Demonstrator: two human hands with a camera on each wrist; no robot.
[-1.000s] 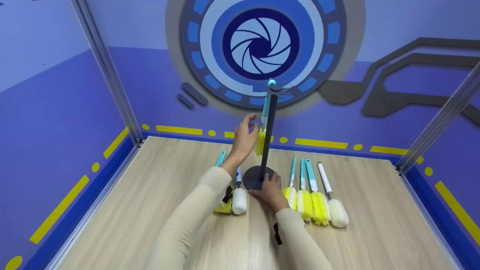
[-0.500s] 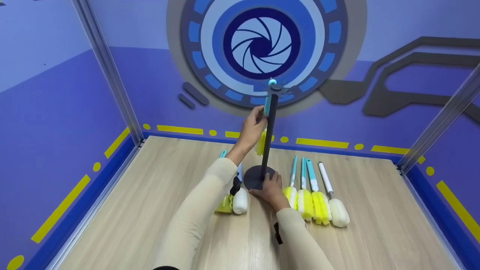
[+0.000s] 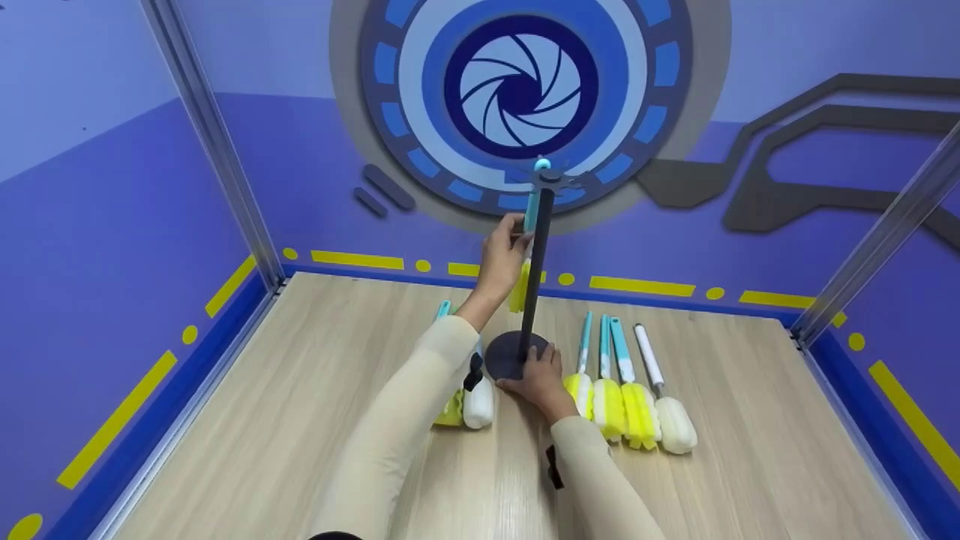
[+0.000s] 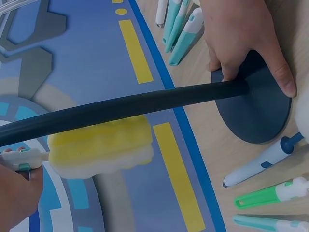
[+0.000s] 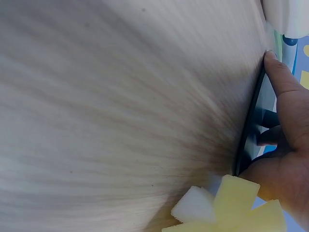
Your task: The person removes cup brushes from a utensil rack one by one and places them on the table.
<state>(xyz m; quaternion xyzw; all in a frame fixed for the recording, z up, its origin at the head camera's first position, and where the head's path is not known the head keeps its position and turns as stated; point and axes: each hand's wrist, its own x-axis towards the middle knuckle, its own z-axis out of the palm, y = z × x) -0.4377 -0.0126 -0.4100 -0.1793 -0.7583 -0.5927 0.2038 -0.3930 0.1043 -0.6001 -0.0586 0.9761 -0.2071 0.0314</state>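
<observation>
A black stand [image 3: 538,270] with a round base [image 4: 263,118] and a hooked top stands on the table. From a hook at its far left side hangs a bottle brush [image 4: 99,162] with a yellow-and-white sponge head and a turquoise-and-white handle [image 3: 531,214]. My left hand [image 3: 501,259] pinches that handle just above the sponge. My right hand [image 3: 544,381] presses on the near right part of the base, fingers spread beside the foot of the pole. In the right wrist view, one digit [image 5: 285,79] of my right hand reaches the base's edge.
Right of the stand lie several sponge brushes [image 3: 639,416], the outermost with a white handle and whitish head [image 3: 676,426]. More brushes lie left of it, including a white-headed one [image 3: 478,405] and, in the left wrist view, a green-handled one [image 4: 258,197]. Printed walls surround the table.
My left hand has risen slightly and moved right, from beside the sponge to the handle, and its fingers have closed on it. My right hand has stayed on the base.
</observation>
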